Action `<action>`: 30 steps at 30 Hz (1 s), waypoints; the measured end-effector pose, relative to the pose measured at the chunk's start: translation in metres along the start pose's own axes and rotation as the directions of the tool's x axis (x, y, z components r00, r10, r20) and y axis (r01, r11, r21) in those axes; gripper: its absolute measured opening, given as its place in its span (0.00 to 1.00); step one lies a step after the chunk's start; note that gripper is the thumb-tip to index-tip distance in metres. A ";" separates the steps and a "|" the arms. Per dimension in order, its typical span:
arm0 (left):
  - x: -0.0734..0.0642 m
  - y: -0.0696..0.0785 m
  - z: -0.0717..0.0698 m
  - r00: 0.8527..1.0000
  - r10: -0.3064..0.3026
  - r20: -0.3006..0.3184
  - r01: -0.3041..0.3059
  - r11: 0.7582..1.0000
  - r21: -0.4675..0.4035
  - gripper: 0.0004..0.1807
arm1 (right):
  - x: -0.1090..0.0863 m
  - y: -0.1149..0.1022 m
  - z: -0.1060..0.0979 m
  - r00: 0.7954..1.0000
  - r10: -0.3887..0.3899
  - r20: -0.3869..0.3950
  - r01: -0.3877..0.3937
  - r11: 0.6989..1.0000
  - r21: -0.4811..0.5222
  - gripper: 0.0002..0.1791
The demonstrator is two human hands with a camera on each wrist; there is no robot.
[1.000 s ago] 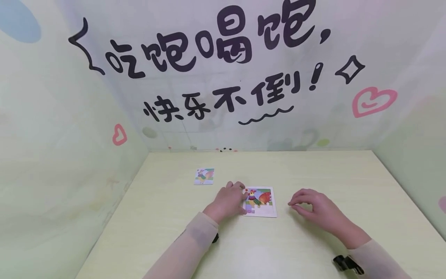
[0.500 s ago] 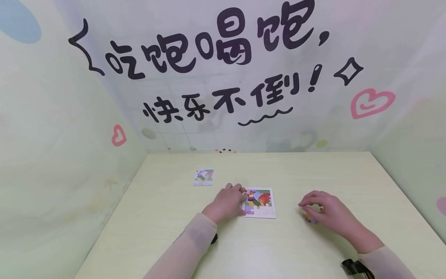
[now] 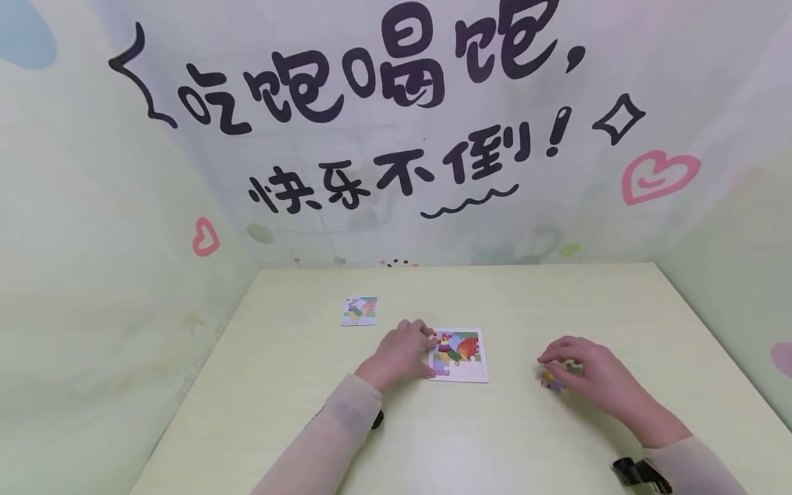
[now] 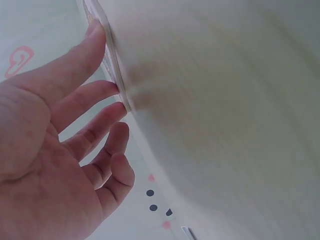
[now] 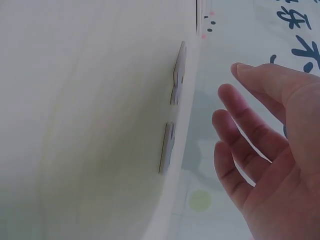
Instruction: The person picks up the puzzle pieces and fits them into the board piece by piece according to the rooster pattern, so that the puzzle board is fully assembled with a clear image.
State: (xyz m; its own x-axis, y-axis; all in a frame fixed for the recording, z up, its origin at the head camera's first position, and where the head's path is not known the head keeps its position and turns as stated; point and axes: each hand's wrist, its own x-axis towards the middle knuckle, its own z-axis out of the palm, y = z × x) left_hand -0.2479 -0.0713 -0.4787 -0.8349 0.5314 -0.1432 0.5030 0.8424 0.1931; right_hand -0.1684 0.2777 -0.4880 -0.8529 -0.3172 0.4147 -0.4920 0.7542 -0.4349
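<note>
My left hand (image 3: pixel 399 352) rests along the left edge of a rooster jigsaw puzzle (image 3: pixel 463 372) in a white frame. In the left wrist view, the thumb and two fingertips touch the edge of the puzzle frame (image 4: pixel 116 65), while the other fingers bend away from it. The rooster's upper part is filled in; white backing shows at the lower right. My right hand (image 3: pixel 588 371) hovers over loose puzzle pieces (image 3: pixel 553 382), partly covering them in the head view. From the right wrist, two pieces (image 5: pixel 167 147) lie flat, apart from its loosely bent fingers, which hold nothing.
A small rooster picture card (image 3: pixel 359 311) lies farther back on the pale wooden table (image 3: pixel 396 440), left of the puzzle. Light printed walls (image 3: pixel 557 227) enclose the table's back and sides. Each wrist carries a black strap (image 3: pixel 640 474).
My right hand has moved right, away from the puzzle, and loose pieces now show beneath it. My left hand stays at the puzzle's edge. The head view has shifted slightly.
</note>
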 end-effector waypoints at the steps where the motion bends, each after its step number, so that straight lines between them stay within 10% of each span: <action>1: 0.000 -0.001 0.001 1.000 -0.003 -0.002 0.003 1.000 -0.005 0.38 | 0.000 0.001 0.000 1.000 0.011 0.005 -0.010 1.000 -0.010 0.14; 14: 0.003 -0.002 0.003 1.000 -0.009 -0.010 0.009 1.000 -0.027 0.38 | 0.000 0.008 -0.005 0.961 0.175 0.215 -0.176 0.984 -0.014 0.11; 30: 0.001 0.003 -0.004 0.999 -0.040 0.032 0.042 0.998 -0.047 0.36 | -0.006 0.017 -0.008 0.969 0.055 0.243 -0.046 0.998 -0.041 0.12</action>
State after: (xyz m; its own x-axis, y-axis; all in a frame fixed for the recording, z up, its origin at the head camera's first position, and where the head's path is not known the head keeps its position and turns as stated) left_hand -0.2481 -0.0684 -0.4739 -0.8469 0.4997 -0.1817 0.4568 0.8587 0.2324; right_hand -0.1701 0.2967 -0.4918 -0.8955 -0.4054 0.1837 -0.4444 0.7912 -0.4201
